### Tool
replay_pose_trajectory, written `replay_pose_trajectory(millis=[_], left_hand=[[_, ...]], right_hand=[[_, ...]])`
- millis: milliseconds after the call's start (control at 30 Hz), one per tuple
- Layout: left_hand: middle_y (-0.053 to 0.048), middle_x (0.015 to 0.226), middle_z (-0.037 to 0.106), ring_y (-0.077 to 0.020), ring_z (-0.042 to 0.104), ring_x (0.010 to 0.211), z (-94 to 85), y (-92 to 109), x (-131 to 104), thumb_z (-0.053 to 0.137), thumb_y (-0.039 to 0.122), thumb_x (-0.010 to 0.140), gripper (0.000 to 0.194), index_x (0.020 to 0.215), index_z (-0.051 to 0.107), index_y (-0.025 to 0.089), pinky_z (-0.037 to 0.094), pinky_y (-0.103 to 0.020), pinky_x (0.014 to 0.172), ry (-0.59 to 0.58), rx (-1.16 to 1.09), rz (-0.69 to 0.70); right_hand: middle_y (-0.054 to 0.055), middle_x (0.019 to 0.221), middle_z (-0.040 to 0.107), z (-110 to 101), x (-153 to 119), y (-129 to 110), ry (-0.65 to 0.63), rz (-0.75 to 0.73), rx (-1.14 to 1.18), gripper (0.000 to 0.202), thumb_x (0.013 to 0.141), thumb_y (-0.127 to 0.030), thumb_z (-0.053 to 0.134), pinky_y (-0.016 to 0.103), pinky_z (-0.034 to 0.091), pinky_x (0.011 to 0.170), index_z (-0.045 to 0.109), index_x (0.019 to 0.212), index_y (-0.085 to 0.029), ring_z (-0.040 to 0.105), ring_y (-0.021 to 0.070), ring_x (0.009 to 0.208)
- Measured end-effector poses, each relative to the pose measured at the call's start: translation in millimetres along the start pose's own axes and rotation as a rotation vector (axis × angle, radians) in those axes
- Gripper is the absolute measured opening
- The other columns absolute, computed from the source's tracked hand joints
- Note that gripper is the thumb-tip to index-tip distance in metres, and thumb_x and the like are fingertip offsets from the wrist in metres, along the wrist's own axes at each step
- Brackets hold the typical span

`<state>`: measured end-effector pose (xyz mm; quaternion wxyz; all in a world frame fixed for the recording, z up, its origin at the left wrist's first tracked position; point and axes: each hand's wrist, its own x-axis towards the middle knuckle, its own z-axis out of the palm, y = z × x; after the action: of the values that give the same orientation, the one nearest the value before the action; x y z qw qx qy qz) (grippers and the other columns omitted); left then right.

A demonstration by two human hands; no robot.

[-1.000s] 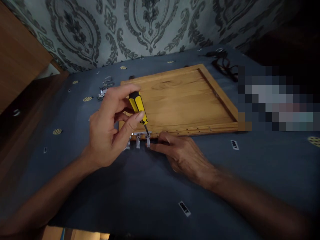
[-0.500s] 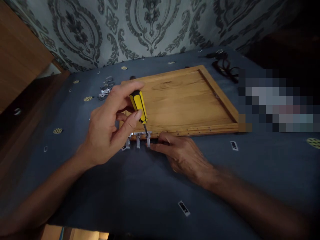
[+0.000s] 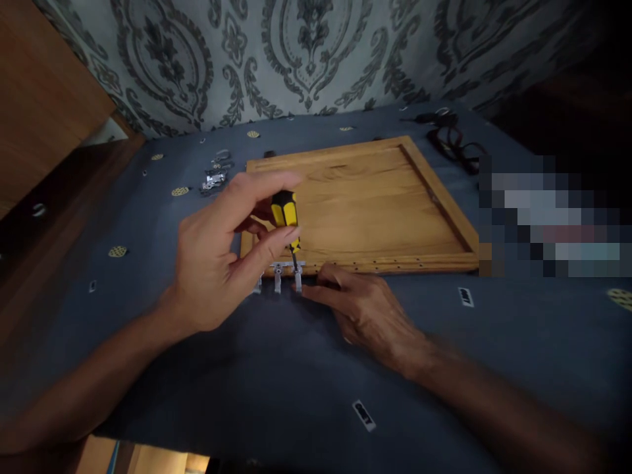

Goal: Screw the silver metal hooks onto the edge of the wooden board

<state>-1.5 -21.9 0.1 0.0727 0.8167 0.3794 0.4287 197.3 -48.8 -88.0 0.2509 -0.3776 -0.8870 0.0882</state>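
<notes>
A yellow and black screwdriver [image 3: 286, 214] is gripped by the thumb and fingers of my left hand [image 3: 222, 250]. Its shaft points down, and the tip meets a small metal bracket [image 3: 298, 278] on the near edge of a framed wooden panel [image 3: 365, 204]. To the left of that bracket, another metal bracket [image 3: 278, 278] sits on the same edge, with a further one partly hidden by my left hand. My right hand [image 3: 368, 313] rests at the panel's near edge, its index finger stretched out to the bracket's lower end and the other fingers curled.
Loose metal parts [image 3: 215, 178] lie behind the panel's left side. Dark cords or straps [image 3: 454, 145] lie at the back right of the blue cloth [image 3: 276, 388]. Wooden furniture [image 3: 49, 99] stands at the left, and a patterned wall covering [image 3: 316, 52] rises behind.
The view has shifted slightly. My left hand has turned, and the screwdriver now stands more upright at the same bracket. My right index finger still touches the bracket.
</notes>
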Motion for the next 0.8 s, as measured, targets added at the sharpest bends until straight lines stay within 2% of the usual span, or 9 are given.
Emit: replay_pose_trajectory(millis=[133, 300, 433, 600, 700, 800], left_hand=[[0.002, 0.113, 0.067, -0.0095, 0.066, 0.092, -3.3, -2.3, -1.3, 0.060, 0.019, 0.090, 0.031, 0.119, 0.053, 0.025, 0.060, -0.022, 0.081, -0.054, -0.013, 0.004], [0.000, 0.108, 0.066, -0.0092, 0.065, 0.087, 0.3, -12.3, -0.7, 0.059, 0.018, 0.090, 0.029, 0.118, 0.056, 0.024, 0.059, -0.017, 0.067, -0.007, -0.050, 0.191], [-0.001, 0.097, 0.064, -0.0114, 0.063, 0.085, 1.7, -17.7, -0.1, 0.064, 0.023, 0.087, 0.025, 0.112, 0.058, 0.027, 0.058, -0.019, 0.061, 0.037, -0.092, 0.195], [0.001, 0.100, 0.069, -0.0094, 0.065, 0.086, -1.9, -11.9, 1.5, 0.063, 0.014, 0.086, 0.023, 0.108, 0.061, 0.022, 0.060, -0.018, 0.071, 0.044, -0.075, 0.190], [0.002, 0.107, 0.069, -0.0093, 0.067, 0.089, -4.3, -7.5, 2.7, 0.062, 0.010, 0.085, 0.026, 0.109, 0.060, 0.022, 0.060, -0.019, 0.076, 0.019, -0.048, 0.157], [0.004, 0.106, 0.069, -0.0064, 0.065, 0.085, -5.5, -6.5, 4.2, 0.062, 0.006, 0.083, 0.030, 0.108, 0.058, 0.021, 0.060, -0.016, 0.076, -0.038, -0.073, 0.129]], right_hand=[[0.004, 0.086, 0.067, -0.4, 0.2, 0.0, 0.001, -0.019, 0.033, 0.048, 0.084, 0.001, 0.040, 0.022, 0.046, 0.057, 0.071, 0.112, -0.023, 0.063, 0.0122, 0.068], [0.004, 0.083, 0.067, 2.1, 1.5, 1.6, 0.065, -0.057, 0.051, 0.043, 0.085, 0.000, 0.040, 0.021, 0.045, 0.053, 0.072, 0.105, -0.021, 0.060, 0.0106, 0.062], [0.002, 0.083, 0.066, 3.6, 0.6, 1.9, 0.047, -0.027, 0.033, 0.043, 0.087, -0.002, 0.040, 0.020, 0.044, 0.051, 0.072, 0.105, -0.024, 0.057, 0.0090, 0.059], [0.003, 0.082, 0.064, 4.1, -0.8, 1.6, 0.053, -0.038, 0.058, 0.043, 0.086, -0.001, 0.039, 0.021, 0.043, 0.050, 0.072, 0.103, -0.021, 0.056, 0.0094, 0.058], [0.002, 0.079, 0.062, 4.9, -2.1, 2.3, 0.033, -0.013, 0.072, 0.042, 0.087, -0.002, 0.040, 0.021, 0.044, 0.052, 0.072, 0.105, -0.022, 0.057, 0.0104, 0.059], [0.002, 0.078, 0.060, 5.9, -3.0, 3.7, 0.025, -0.010, 0.094, 0.041, 0.087, -0.003, 0.041, 0.021, 0.043, 0.053, 0.071, 0.107, -0.022, 0.056, 0.0102, 0.060]])
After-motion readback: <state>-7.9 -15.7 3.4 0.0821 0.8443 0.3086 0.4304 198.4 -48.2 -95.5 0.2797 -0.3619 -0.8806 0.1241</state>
